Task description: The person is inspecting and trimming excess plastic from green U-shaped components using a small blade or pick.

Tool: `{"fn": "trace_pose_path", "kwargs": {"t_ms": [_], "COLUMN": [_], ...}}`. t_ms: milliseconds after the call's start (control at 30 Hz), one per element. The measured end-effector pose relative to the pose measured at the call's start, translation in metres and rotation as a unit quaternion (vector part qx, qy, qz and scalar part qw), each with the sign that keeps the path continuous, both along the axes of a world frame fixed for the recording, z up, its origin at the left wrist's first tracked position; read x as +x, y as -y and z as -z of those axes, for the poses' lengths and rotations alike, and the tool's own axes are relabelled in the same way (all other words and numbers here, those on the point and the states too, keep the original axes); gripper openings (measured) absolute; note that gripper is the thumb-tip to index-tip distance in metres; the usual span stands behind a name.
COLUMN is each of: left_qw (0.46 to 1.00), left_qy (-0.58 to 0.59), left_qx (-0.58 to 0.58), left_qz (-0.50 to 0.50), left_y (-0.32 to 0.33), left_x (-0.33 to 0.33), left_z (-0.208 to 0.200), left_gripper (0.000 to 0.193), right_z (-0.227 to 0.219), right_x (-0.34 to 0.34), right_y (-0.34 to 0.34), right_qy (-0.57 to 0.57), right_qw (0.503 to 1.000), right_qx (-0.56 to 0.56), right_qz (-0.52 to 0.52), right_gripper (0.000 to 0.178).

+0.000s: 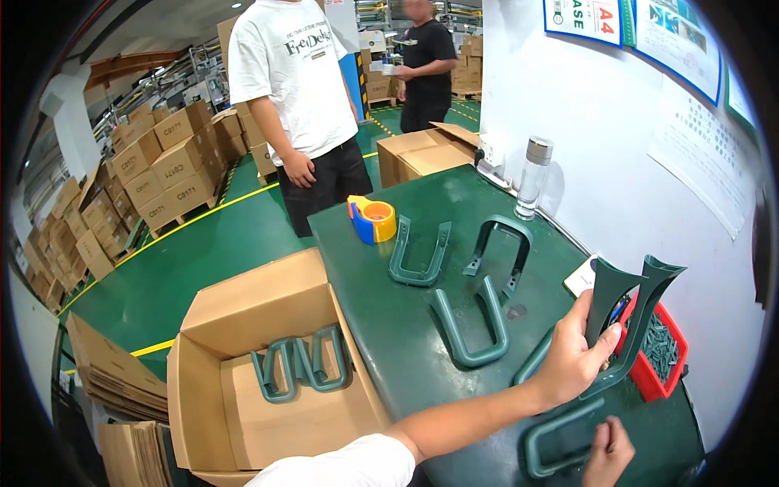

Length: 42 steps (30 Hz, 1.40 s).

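Observation:
My left hand [572, 357] reaches across the table and grips a dark green U-shaped tubular handle [614, 380], its two flared ends pointing up. Low at the right, my right hand [608, 454] has its fingers curled together; whatever they may hold is hidden. Beside it lies another green U-shaped handle [533, 451]. One more is partly covered by my left hand and forearm. Farther back are three similar handles: one lying in front [479, 355], one at the back left [418, 276], and one standing arched [513, 221]. A red bin [647, 381] beyond my left hand contains many small green pieces [659, 349].
An open cardboard box [199, 406] with several green handles [280, 396] stands left of the green table [381, 325]. A tape dispenser [375, 221] and a clear bottle [532, 183] stand farther back. A person in a white shirt [296, 81] stands across; flattened cartons [114, 365] are stacked left.

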State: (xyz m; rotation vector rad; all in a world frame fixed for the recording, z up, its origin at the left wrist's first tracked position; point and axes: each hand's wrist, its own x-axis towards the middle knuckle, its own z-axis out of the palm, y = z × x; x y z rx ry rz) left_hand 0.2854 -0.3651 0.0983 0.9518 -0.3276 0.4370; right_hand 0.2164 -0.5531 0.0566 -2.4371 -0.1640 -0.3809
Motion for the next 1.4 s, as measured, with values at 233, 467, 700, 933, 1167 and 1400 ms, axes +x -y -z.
{"fn": "trace_pose_path", "kwargs": {"t_ms": [233,467,700,933,1167,1400], "left_qw": [0.992,0.964,0.775,0.781,0.985,0.939], "left_qy": [-0.018,0.005,0.259,0.335,0.087,0.111], "left_qx": [-0.04,-0.022,0.46,0.417,0.128,0.199], "left_qz": [0.121,0.263,-0.347,-0.322,0.075,0.257], "left_y": [0.012,0.022,0.024,0.026,0.017,0.025], "left_x": [-0.007,-0.004,0.033,0.05,0.041,0.034], "left_z": [-0.007,0.0,0.032,0.052,0.044,0.036], "left_gripper": [0.026,0.042,0.053,0.042,0.046,0.037], "right_z": [-0.023,-0.021,-0.021,-0.019,-0.015,-0.018], "right_x": [0.025,0.024,0.022,0.009,0.028,0.031], "right_y": [0.0,-0.002,0.002,-0.005,0.019,0.025], "right_qy": [0.047,-0.035,-0.147,-0.335,-0.127,-0.137], "right_qw": [0.972,0.898,0.853,0.733,0.873,0.86], "right_qx": [0.229,0.438,0.495,0.565,0.443,0.474], "right_qz": [-0.012,0.002,-0.074,-0.177,-0.157,-0.131], "right_gripper": [0.027,0.025,0.028,0.035,0.038,0.031]}}
